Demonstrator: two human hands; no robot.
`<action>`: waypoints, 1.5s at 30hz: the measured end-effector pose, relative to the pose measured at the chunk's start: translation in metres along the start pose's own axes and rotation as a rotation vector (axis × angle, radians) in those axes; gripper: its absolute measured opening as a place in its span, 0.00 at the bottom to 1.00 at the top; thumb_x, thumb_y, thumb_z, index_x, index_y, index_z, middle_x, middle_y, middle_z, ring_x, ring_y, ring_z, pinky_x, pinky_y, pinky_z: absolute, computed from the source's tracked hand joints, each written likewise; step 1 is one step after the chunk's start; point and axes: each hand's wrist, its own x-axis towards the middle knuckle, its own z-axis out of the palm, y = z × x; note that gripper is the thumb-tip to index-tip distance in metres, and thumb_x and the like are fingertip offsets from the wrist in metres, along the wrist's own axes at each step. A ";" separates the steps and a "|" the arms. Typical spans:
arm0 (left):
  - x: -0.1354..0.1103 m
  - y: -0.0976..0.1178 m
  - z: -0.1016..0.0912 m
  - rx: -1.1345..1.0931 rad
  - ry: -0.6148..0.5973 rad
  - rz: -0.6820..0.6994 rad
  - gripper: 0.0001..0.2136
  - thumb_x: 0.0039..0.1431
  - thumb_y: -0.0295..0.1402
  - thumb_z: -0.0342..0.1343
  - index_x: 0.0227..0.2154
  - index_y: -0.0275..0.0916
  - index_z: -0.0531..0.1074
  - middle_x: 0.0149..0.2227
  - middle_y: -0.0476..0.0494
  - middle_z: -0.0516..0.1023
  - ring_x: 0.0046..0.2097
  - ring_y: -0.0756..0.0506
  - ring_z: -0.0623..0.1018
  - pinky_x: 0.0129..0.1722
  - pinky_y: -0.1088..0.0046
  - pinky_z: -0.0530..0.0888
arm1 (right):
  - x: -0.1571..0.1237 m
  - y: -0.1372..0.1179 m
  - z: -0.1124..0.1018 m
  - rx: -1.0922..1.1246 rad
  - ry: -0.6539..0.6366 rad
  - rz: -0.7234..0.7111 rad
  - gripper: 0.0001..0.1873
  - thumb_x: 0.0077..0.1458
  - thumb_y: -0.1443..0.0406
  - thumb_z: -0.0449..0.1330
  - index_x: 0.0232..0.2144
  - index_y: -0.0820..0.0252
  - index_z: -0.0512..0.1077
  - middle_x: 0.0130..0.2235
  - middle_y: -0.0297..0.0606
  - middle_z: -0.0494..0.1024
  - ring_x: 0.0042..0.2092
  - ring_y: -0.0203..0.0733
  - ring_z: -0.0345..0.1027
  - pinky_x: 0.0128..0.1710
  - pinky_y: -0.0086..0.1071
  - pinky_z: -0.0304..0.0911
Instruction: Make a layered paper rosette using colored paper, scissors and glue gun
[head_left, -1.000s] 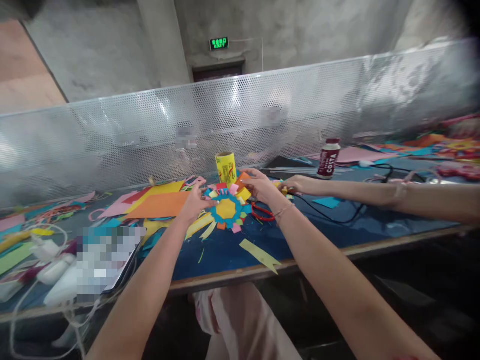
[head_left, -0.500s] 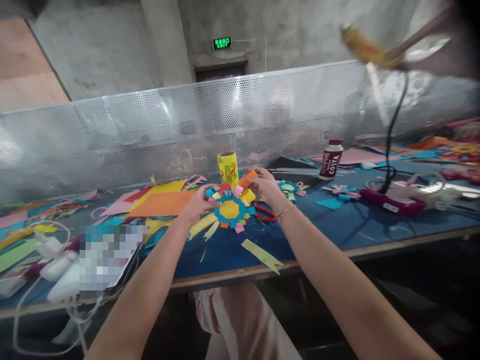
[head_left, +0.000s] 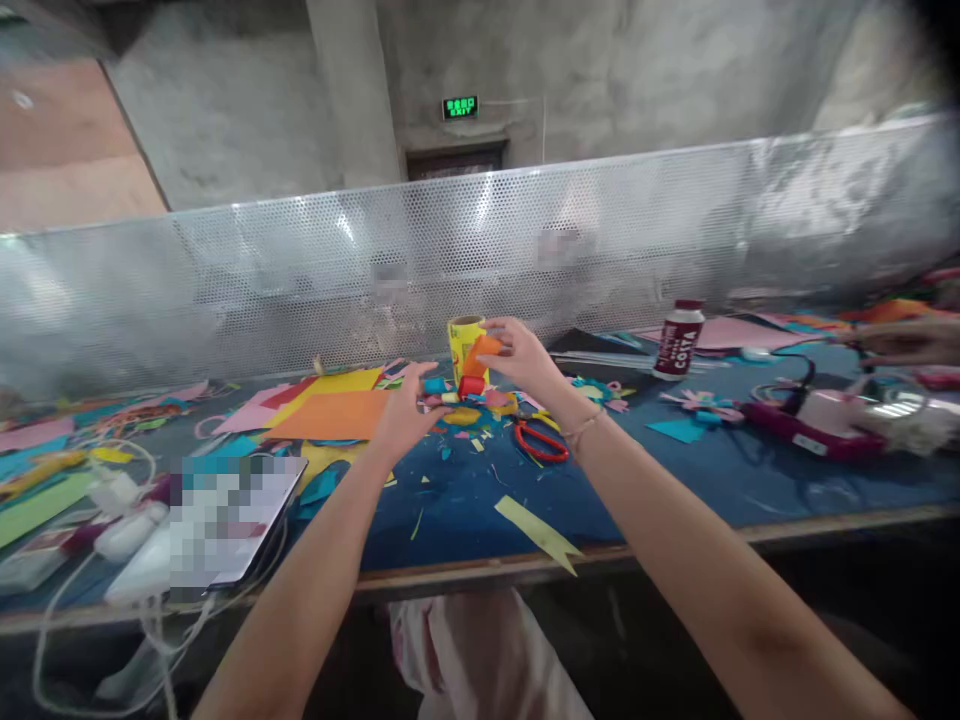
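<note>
My left hand (head_left: 405,415) holds a many-coloured paper rosette (head_left: 465,397) by its left edge, lifted off the blue table (head_left: 675,470) and tilted nearly edge-on. My right hand (head_left: 525,360) pinches an orange paper loop (head_left: 482,352) at the rosette's top. A yellow roll (head_left: 463,342) stands just behind the hands. Red-handled scissors (head_left: 541,442) lie on the table below my right wrist.
Orange and yellow paper sheets (head_left: 330,410) lie left of the hands. A yellow ribbon strip (head_left: 538,530) sits by the front edge. A blurred tablet (head_left: 232,510) and white cables are at left. A dark bottle (head_left: 677,340), a pink device (head_left: 814,425) and another person's hand (head_left: 904,342) are at right.
Both hands have lifted the rosette off the table and tipped it up. The other person's arm, which reached in beside my right hand, has pulled back to the far right.
</note>
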 end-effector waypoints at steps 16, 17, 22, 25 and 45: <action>0.000 -0.035 0.001 0.502 0.296 0.718 0.15 0.58 0.34 0.56 0.48 0.42 0.68 0.36 0.42 0.79 0.38 0.44 0.78 0.40 0.66 0.73 | -0.010 -0.036 0.026 -0.248 -0.228 -0.038 0.17 0.42 0.75 0.57 0.38 0.60 0.70 0.38 0.38 0.78 0.38 0.39 0.73 0.42 0.34 0.68; 0.000 -0.036 0.002 0.500 0.292 0.710 0.15 0.57 0.34 0.56 0.48 0.42 0.68 0.37 0.42 0.79 0.39 0.44 0.78 0.41 0.66 0.73 | -0.010 -0.036 0.027 -0.269 -0.211 -0.031 0.18 0.41 0.75 0.57 0.38 0.60 0.70 0.38 0.38 0.78 0.38 0.39 0.73 0.41 0.34 0.67; -0.002 -0.038 0.005 0.501 0.235 0.584 0.15 0.57 0.33 0.55 0.48 0.41 0.69 0.41 0.40 0.79 0.42 0.44 0.77 0.45 0.63 0.72 | -0.006 -0.037 0.029 -0.309 -0.199 0.025 0.17 0.40 0.75 0.57 0.37 0.62 0.70 0.36 0.38 0.77 0.37 0.38 0.71 0.40 0.33 0.65; -0.003 -0.038 0.007 0.501 0.214 0.481 0.15 0.55 0.33 0.58 0.46 0.41 0.69 0.42 0.40 0.78 0.43 0.43 0.77 0.47 0.62 0.72 | -0.004 -0.039 0.031 -0.349 -0.225 0.036 0.16 0.40 0.75 0.58 0.35 0.62 0.71 0.35 0.38 0.77 0.37 0.38 0.71 0.41 0.33 0.64; 0.004 -0.014 0.012 0.022 0.123 -0.164 0.21 0.38 0.27 0.65 0.39 0.39 0.69 0.34 0.45 0.76 0.37 0.46 0.77 0.37 0.70 0.72 | -0.006 -0.029 0.034 -0.213 -0.409 0.211 0.12 0.49 0.71 0.58 0.39 0.62 0.68 0.36 0.38 0.75 0.36 0.36 0.69 0.35 0.29 0.66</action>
